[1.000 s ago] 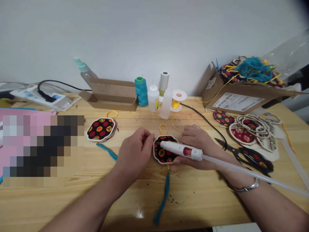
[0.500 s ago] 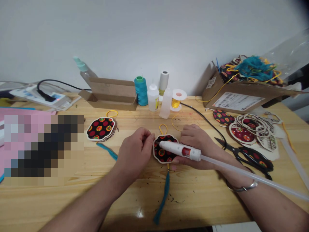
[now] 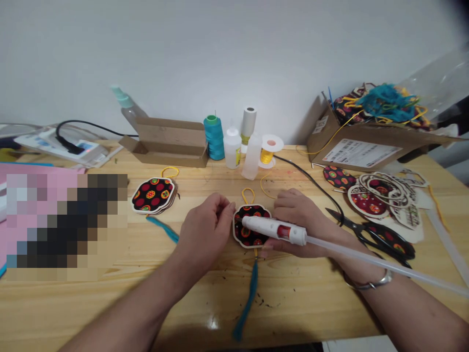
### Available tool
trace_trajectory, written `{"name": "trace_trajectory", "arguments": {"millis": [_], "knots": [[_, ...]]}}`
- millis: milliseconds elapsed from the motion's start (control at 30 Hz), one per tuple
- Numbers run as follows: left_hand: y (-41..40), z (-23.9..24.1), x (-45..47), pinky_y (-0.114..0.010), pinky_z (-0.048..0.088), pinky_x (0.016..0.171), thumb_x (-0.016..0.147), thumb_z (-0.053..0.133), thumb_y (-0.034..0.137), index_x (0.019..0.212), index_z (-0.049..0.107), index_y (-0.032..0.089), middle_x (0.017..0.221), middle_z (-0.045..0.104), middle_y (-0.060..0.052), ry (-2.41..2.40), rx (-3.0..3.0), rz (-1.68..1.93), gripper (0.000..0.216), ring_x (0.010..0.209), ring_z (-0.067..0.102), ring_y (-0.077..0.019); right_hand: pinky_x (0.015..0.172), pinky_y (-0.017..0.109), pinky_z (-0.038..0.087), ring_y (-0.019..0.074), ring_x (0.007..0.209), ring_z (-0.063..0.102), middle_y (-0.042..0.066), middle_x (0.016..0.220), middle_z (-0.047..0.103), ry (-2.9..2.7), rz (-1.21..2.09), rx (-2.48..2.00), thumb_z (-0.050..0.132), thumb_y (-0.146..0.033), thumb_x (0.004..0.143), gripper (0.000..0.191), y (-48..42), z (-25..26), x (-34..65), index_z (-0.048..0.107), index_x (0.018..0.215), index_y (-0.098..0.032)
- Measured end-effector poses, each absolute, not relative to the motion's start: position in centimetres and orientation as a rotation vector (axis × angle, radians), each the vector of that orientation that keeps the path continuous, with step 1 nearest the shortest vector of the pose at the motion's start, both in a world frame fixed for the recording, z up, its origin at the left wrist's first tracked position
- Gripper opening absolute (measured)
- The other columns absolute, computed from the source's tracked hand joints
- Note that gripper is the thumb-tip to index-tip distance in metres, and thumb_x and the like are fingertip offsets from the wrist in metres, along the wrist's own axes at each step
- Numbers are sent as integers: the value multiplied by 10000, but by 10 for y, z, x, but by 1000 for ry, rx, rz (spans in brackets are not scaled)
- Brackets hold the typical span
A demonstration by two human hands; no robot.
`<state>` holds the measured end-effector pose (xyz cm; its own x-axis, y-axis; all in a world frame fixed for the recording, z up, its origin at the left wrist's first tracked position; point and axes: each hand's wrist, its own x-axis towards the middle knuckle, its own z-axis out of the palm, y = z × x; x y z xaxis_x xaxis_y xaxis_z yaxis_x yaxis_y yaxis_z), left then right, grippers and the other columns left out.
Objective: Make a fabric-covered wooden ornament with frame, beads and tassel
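My left hand (image 3: 205, 230) pinches the left edge of a round, scalloped ornament (image 3: 246, 234) made of black fabric with red and colourful dots, lying flat on the wooden table (image 3: 227, 288). A yellow cord loop (image 3: 248, 195) rises from its top, and a teal tassel (image 3: 249, 298) trails from its bottom. My right hand (image 3: 296, 215) holds a white electric glue pen (image 3: 278, 230) across the ornament, with its tip near my left fingers. A long translucent glue stick (image 3: 366, 259) runs from the pen toward the right.
A stack of matching ornaments (image 3: 153, 195) lies to the left. Behind stand a teal thread spool (image 3: 214, 139), bottles and a cardboard tray (image 3: 168, 142). Black-handled scissors (image 3: 388, 242), fabric pieces and a black cable (image 3: 311, 183) lie right; a cardboard box (image 3: 361, 151) holds fabric scraps.
My hands and the glue pen stay almost in place over the ornament. The whole view has shifted slightly.
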<state>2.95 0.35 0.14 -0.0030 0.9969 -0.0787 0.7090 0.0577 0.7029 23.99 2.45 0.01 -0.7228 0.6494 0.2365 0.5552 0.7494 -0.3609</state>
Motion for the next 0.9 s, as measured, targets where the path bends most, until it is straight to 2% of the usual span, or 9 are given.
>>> {"name": "trace_trajectory", "arguments": {"millis": [333, 500, 633, 800, 900], "knots": [[4, 1, 28, -294, 367, 598, 862, 463, 384, 772, 575, 224, 757, 686, -13, 1776, 1716, 641, 215, 657, 574, -187, 623, 302, 295, 141, 607, 431, 14, 583, 505, -2583, 387, -903, 556, -635, 762, 502, 25, 0, 243, 529, 577, -169], [5, 3, 27, -279, 356, 582, 859, 468, 379, 758, 577, 223, 733, 681, 3, 1791, 1712, 679, 215, 617, 552, -170, 572, 292, 276, 130, 566, 406, -1, 555, 469, -2439, 476, -880, 559, -561, 806, 458, 27, 5, 249, 508, 567, -173], [6, 6, 27, -269, 341, 559, 852, 480, 376, 723, 563, 222, 672, 667, 25, 1793, 1707, 673, 217, 569, 528, -157, 545, 284, 305, 126, 549, 415, -6, 569, 473, -2170, 756, -1028, 567, -544, 809, 421, 25, 9, 257, 518, 594, -185], [8, 3, 25, -275, 358, 585, 852, 482, 380, 733, 565, 224, 691, 672, 26, 1790, 1705, 692, 213, 605, 552, -162, 542, 277, 375, 150, 628, 508, 38, 723, 609, -1830, 1200, -1216, 623, -541, 761, 378, 21, 12, 262, 630, 850, -173], [9, 1, 24, -284, 390, 635, 854, 481, 390, 743, 565, 225, 732, 680, 18, 1753, 1659, 732, 215, 666, 585, -168, 540, 257, 397, 135, 637, 523, 29, 737, 621, -1768, 1292, -1261, 684, -450, 730, 305, 21, 15, 262, 636, 837, -168]]}}
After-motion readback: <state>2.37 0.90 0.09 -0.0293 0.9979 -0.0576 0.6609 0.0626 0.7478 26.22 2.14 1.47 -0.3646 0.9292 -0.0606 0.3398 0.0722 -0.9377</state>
